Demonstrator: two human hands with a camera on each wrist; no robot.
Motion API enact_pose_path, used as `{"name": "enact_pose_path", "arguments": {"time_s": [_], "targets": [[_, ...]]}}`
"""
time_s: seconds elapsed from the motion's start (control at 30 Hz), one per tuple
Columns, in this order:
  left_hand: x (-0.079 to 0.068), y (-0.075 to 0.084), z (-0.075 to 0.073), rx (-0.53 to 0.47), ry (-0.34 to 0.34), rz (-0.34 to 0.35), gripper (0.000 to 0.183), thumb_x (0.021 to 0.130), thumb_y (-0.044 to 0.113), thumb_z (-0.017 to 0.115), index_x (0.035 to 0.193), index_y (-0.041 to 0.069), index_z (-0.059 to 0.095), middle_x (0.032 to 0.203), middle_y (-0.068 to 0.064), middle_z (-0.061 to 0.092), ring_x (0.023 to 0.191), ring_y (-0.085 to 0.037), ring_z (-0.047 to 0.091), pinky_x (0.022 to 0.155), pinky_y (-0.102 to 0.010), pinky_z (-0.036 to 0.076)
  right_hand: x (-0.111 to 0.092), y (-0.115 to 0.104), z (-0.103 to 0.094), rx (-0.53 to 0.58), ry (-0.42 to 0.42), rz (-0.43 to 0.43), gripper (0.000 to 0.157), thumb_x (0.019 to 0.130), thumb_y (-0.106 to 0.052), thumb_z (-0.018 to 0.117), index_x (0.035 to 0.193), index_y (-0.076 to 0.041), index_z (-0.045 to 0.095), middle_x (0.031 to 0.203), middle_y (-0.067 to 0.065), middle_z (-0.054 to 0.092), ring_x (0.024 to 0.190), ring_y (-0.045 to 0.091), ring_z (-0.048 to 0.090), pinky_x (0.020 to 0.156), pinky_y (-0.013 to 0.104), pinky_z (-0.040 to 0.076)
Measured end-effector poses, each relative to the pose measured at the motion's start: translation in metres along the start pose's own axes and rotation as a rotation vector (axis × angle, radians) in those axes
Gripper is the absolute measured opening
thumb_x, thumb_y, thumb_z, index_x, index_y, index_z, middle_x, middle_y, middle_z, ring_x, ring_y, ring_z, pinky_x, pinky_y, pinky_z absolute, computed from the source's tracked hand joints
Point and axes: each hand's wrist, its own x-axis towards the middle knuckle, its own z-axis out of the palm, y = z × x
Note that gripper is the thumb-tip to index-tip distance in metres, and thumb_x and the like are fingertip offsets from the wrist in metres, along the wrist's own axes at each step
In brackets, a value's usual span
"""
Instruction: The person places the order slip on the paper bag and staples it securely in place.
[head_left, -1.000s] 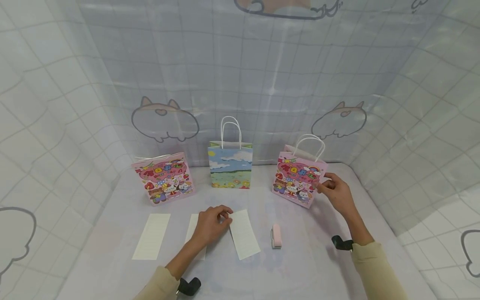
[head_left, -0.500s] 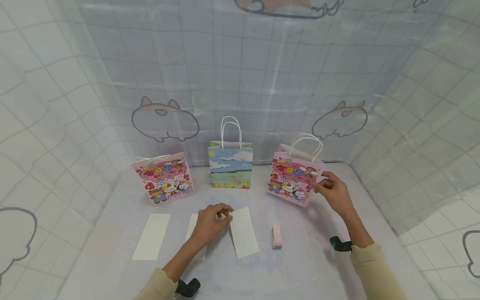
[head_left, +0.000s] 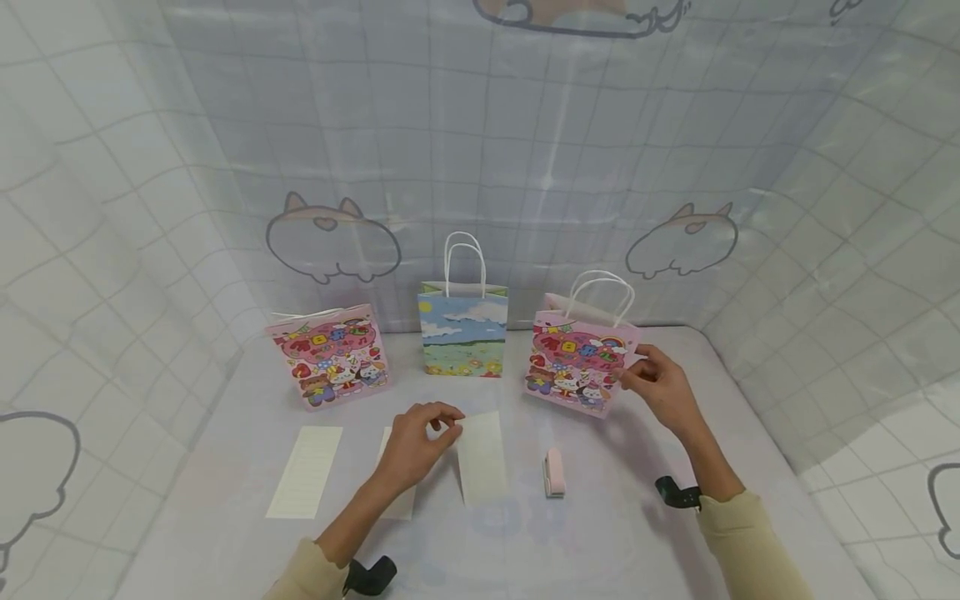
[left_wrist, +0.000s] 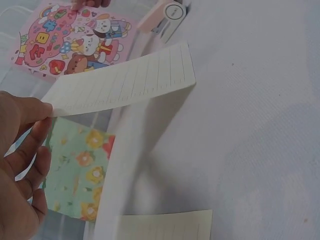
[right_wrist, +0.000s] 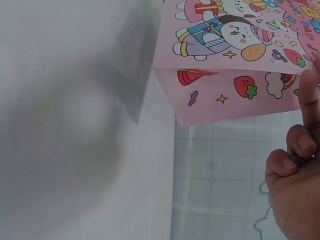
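My left hand (head_left: 415, 446) pinches the top corner of a lined paper slip (head_left: 482, 458) between thumb and fingers. In the left wrist view the slip (left_wrist: 125, 82) is lifted, its shadow falling on the table below. My right hand (head_left: 662, 387) grips the right side edge of a pink cartoon gift bag (head_left: 579, 358) with white rope handles. The right wrist view shows the thumb on the bag's printed front (right_wrist: 225, 37), near the side fold. A pink stapler (head_left: 553, 473) lies between the hands. A second slip (head_left: 401, 500) is partly hidden under my left forearm.
Another pink gift bag (head_left: 332, 357) leans at the back left. A blue landscape gift bag (head_left: 463, 333) stands upright at the back middle. One more slip (head_left: 306, 472) lies at the left. A grid-patterned curtain (head_left: 510, 167) closes off the back of the table.
My right hand has moved the pink gift bag left. The slip in my left hand has come up off the table and tilted, while that hand shifted slightly left.
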Motion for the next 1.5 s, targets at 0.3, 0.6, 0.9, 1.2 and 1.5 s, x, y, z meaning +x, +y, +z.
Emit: {"name": "enact_pose_path", "arguments": {"time_s": [0.3, 0.6, 0.9, 1.2, 1.5], "targets": [[-0.002, 0.004, -0.011, -0.042, -0.012, -0.021, 0.013, 0.094, 0.021, 0.072, 0.106, 0.027, 0.074, 0.09, 0.017, 0.067, 0.086, -0.024, 0.06, 0.08, -0.038, 0.039, -0.003, -0.019, 0.005, 0.044, -0.053, -0.035, 0.039, 0.095, -0.017, 0.071, 0.128, -0.001, 0.057, 0.081, 0.012, 0.068, 0.07, 0.021, 0.059, 0.065, 0.024, 0.047], [-0.004, 0.007, -0.016, -0.058, 0.0, -0.009, 0.012, 0.094, 0.021, 0.073, 0.103, 0.029, 0.074, 0.092, 0.018, 0.067, 0.087, -0.022, 0.061, 0.079, -0.036, 0.042, 0.0, -0.013, 0.018, 0.046, -0.085, -0.037, 0.042, 0.095, -0.02, 0.072, 0.131, -0.005, 0.056, 0.082, 0.011, 0.067, 0.073, 0.019, 0.061, 0.068, 0.024, 0.049], [-0.008, 0.015, -0.02, -0.098, -0.011, 0.017, 0.01, 0.095, 0.024, 0.072, 0.104, 0.027, 0.074, 0.096, 0.02, 0.068, 0.089, -0.025, 0.06, 0.081, -0.043, 0.044, -0.001, -0.017, 0.032, 0.06, -0.11, -0.035, 0.042, 0.093, -0.028, 0.074, 0.127, -0.009, 0.058, 0.082, 0.009, 0.066, 0.073, 0.021, 0.059, 0.068, 0.027, 0.048], [-0.013, 0.023, -0.023, -0.086, 0.007, 0.064, 0.01, 0.095, 0.023, 0.072, 0.103, 0.027, 0.074, 0.095, 0.024, 0.067, 0.086, -0.012, 0.057, 0.079, -0.038, 0.042, -0.001, -0.021, 0.045, 0.061, -0.148, -0.037, 0.042, 0.094, -0.027, 0.073, 0.127, -0.009, 0.057, 0.082, 0.008, 0.066, 0.079, 0.037, 0.061, 0.068, 0.028, 0.049], [-0.016, 0.03, -0.026, -0.098, 0.013, 0.058, 0.01, 0.094, 0.023, 0.073, 0.101, 0.028, 0.075, 0.094, 0.023, 0.068, 0.085, -0.009, 0.056, 0.078, -0.035, 0.043, 0.0, -0.028, 0.062, 0.082, -0.195, -0.014, 0.045, 0.093, -0.029, 0.074, 0.128, -0.008, 0.055, 0.084, 0.007, 0.065, 0.084, 0.044, 0.062, 0.071, 0.029, 0.052]]}}
